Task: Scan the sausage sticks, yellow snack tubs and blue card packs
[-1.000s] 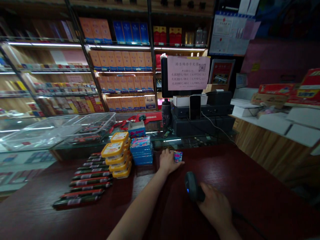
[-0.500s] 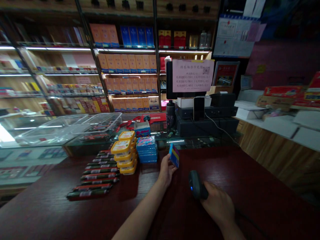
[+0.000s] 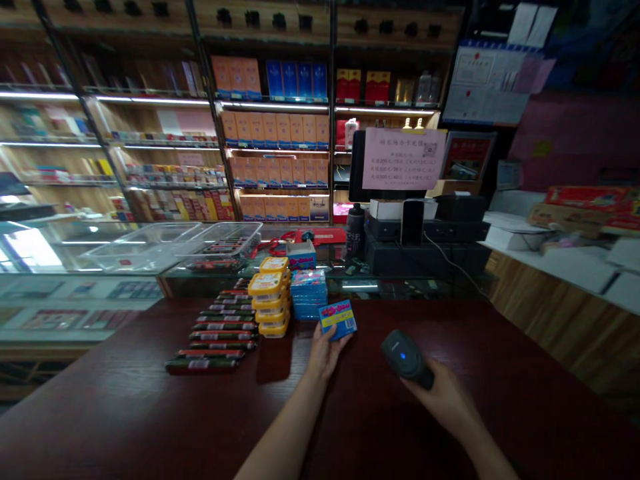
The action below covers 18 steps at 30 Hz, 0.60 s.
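My left hand (image 3: pixel 327 350) grips a small blue box (image 3: pixel 339 320) with a yellow band and a barcode on the face turned toward me. In my right hand (image 3: pixel 445 390) is a dark barcode scanner (image 3: pixel 404 357) with a blue light on top, its head angled to the left, apart from the box. Just behind the left hand stands a stack of similar blue boxes (image 3: pixel 309 297). Left of that rise stacked yellow-lidded tubs (image 3: pixel 270 303). A row of dark sausage-shaped packs (image 3: pixel 220 337) lies further left on the brown counter (image 3: pixel 350 413).
Behind the counter is a glass case with clear plastic trays (image 3: pixel 225 241) and an open blue carton (image 3: pixel 301 255). A black bottle (image 3: pixel 355 230), a phone (image 3: pixel 412 221) and a screen with a pink notice (image 3: pixel 400 160) stand at the back. White boxes (image 3: pixel 575 253) lie at right.
The blue box has been turned so its barcode face shows. The scanner has tilted, its top now visible, and the right hand has rotated with it. The whole view has shifted.
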Each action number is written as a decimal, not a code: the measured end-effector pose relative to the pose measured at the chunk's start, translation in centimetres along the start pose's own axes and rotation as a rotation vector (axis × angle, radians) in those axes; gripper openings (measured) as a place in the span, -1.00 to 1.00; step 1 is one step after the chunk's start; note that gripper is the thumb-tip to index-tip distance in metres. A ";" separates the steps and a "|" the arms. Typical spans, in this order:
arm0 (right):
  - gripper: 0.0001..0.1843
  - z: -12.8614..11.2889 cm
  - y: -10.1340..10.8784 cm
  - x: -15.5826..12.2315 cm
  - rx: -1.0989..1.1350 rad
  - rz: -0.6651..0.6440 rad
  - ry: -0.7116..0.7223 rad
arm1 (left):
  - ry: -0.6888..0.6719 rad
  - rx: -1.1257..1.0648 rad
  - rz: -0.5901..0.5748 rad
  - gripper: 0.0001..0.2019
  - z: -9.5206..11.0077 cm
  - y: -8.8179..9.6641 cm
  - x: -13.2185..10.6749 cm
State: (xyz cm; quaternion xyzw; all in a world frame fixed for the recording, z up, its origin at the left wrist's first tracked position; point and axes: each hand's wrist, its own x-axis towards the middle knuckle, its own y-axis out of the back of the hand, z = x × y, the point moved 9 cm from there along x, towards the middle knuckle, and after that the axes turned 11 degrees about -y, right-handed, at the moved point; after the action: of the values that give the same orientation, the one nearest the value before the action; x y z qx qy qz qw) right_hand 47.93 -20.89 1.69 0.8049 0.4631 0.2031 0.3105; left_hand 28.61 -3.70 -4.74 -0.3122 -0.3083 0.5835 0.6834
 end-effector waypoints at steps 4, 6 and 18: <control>-0.58 -1.4 -0.2 -0.7 0.346 -0.066 0.025 | 0.011 -0.030 0.003 -0.53 -0.2 0.3 0.1; -0.55 -1.3 -0.9 -1.0 0.386 -0.093 -0.049 | 0.020 -0.028 0.006 -0.52 -0.3 0.3 0.1; -0.60 -0.7 -1.7 -1.7 0.423 -0.123 -0.213 | 0.046 -0.059 0.020 -0.56 -0.4 0.2 0.0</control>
State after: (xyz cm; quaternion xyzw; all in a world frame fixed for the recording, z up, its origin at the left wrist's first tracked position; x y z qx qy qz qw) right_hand 45.57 -21.53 0.94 0.8393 0.5079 -0.0036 0.1938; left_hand 28.83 -3.75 -5.13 -0.3486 -0.3066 0.5735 0.6749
